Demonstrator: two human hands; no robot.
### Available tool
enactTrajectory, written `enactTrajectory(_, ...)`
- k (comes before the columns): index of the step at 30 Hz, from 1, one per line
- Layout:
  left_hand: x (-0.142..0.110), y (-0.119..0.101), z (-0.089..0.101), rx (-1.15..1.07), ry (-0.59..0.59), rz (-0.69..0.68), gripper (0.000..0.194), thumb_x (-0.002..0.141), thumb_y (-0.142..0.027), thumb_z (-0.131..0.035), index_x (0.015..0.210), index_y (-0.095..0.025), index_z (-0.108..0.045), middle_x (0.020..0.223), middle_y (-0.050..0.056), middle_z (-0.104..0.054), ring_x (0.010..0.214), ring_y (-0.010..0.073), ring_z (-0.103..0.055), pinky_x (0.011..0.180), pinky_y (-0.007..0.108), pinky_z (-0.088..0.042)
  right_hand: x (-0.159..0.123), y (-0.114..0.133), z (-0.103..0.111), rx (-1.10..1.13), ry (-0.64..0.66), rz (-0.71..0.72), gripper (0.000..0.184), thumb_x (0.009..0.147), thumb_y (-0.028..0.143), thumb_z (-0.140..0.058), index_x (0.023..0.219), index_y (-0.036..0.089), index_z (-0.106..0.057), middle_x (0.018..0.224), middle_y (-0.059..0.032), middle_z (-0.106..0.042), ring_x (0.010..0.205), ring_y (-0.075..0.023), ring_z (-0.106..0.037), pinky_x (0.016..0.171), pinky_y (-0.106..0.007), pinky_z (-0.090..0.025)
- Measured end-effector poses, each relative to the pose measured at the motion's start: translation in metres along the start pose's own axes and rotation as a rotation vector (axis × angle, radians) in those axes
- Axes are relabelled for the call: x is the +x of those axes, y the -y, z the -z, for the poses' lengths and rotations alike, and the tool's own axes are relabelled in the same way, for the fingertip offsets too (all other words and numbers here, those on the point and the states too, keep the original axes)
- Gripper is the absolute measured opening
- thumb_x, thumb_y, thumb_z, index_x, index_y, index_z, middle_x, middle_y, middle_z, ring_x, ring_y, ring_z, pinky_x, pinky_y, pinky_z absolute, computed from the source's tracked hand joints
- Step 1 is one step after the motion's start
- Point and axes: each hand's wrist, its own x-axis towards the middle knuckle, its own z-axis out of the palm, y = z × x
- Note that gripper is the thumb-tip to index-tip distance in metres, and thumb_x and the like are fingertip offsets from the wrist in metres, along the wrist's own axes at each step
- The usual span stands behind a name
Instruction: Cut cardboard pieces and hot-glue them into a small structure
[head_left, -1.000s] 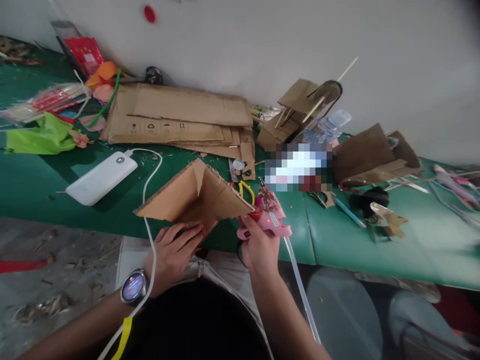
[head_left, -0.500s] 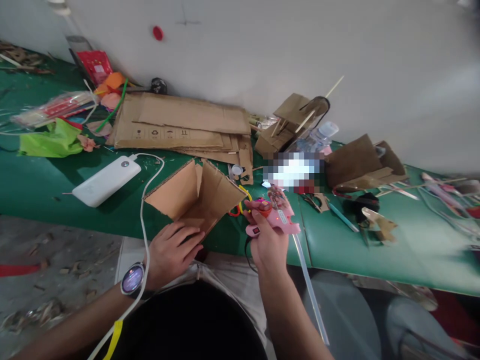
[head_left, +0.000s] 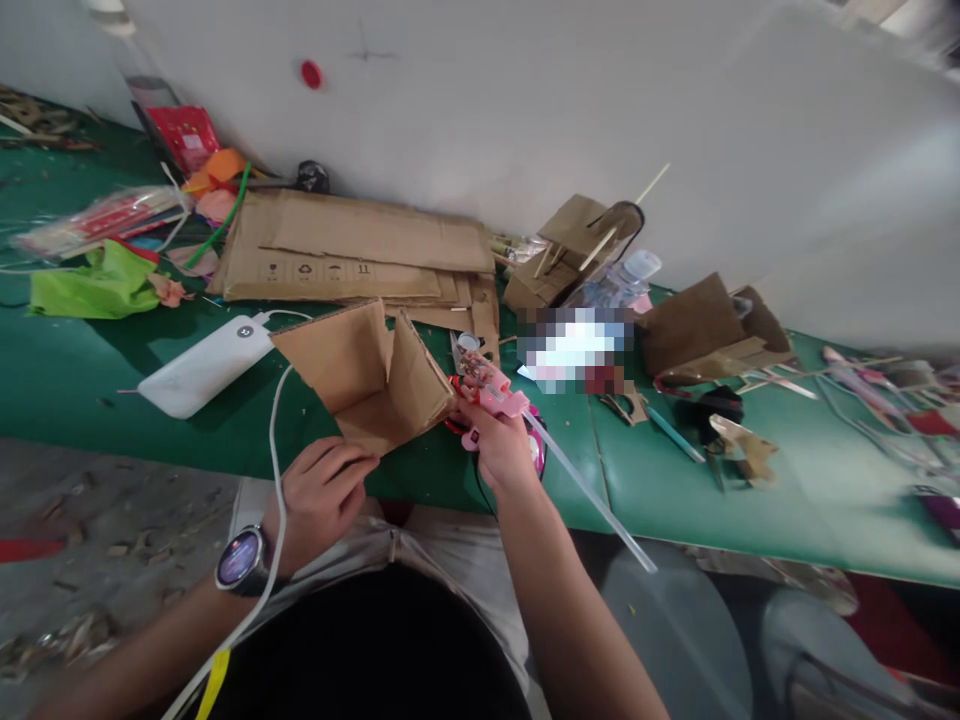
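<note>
My left hand (head_left: 328, 490) grips the near lower edge of a folded piece of cardboard (head_left: 341, 360), fingers closed on its rim. The cardboard stands tilted like an open box, with a gap between two of its walls. In my right hand (head_left: 502, 450) is a pink hot glue gun (head_left: 491, 398), its front end close to the cardboard's right wall. Whether the nozzle touches the cardboard I cannot tell. A long clear glue stick (head_left: 592, 490) sticks out of the gun's back, toward the lower right.
A white power bank (head_left: 202, 370) lies left, its white cable (head_left: 275, 450) crossing my left wrist. Flat cardboard sheets (head_left: 360, 240) are stacked behind. A lit, blurred screen (head_left: 574, 348), cardboard constructions (head_left: 686, 325) and a teal pen (head_left: 675, 435) lie on the green table (head_left: 795, 500).
The glue gun has moved left and turned toward the cardboard's right wall. My left hand has raised and tilted the cardboard, shifting its grip to the near edge.
</note>
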Motion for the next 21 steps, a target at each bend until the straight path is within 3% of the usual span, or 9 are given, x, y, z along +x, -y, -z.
enactTrajectory(3,0.0,0.007,0.005,-0.013,-0.023,0.025,0.038,0.089,0.004,-0.058,0.116,-0.019,-0.073,0.109,0.01,-0.072,0.104,0.0265,-0.066,0.094,0.045,-0.059,-0.013,0.002,0.002,-0.003,-0.049,-0.003,0.045,0.06,0.027,-0.088,0.103,0.023,-0.076,0.093,-0.0021,-0.079,0.077,-0.0217,-0.073,0.051,-0.026,-0.052)
enactTrajectory(7,-0.001,0.014,0.01,0.036,-0.012,0.009,0.04,0.089,0.005,-0.058,0.117,-0.02,-0.072,0.11,0.009,-0.072,0.105,0.0273,-0.064,0.095,0.045,-0.058,-0.03,-0.004,0.009,0.0,-0.014,-0.051,0.054,0.064,0.029,-0.088,0.116,0.024,-0.075,0.097,-0.0035,-0.08,0.08,-0.023,-0.075,0.051,-0.026,-0.051)
enactTrajectory(12,0.001,0.02,0.015,0.078,-0.008,0.009,0.04,0.089,0.006,-0.057,0.118,-0.02,-0.07,0.111,0.009,-0.071,0.106,0.0276,-0.065,0.097,0.045,-0.057,-0.046,-0.013,0.017,-0.012,-0.03,-0.077,0.05,0.067,0.033,-0.088,0.115,0.023,-0.076,0.112,-0.0083,-0.081,0.086,-0.0254,-0.076,0.057,-0.029,-0.055)
enactTrajectory(18,0.009,0.029,0.024,0.1,-0.017,0.105,0.022,0.091,-0.006,-0.058,0.107,-0.021,-0.064,0.109,0.01,-0.07,0.103,0.0305,-0.066,0.094,0.048,-0.057,-0.08,-0.012,0.017,-0.063,-0.009,-0.148,0.056,0.073,0.037,-0.086,0.126,0.024,-0.074,0.123,-0.0101,-0.079,0.077,-0.0222,-0.075,0.05,-0.027,-0.046)
enactTrajectory(21,0.01,0.034,0.028,0.07,-0.032,0.187,0.02,0.09,-0.015,-0.059,0.109,-0.02,-0.057,0.105,0.011,-0.067,0.101,0.0328,-0.067,0.09,0.049,-0.058,-0.096,-0.02,0.016,-0.066,0.01,-0.2,0.053,0.075,0.037,-0.085,0.126,0.025,-0.075,0.123,-0.0102,-0.079,0.082,-0.0239,-0.077,0.055,-0.028,-0.05)
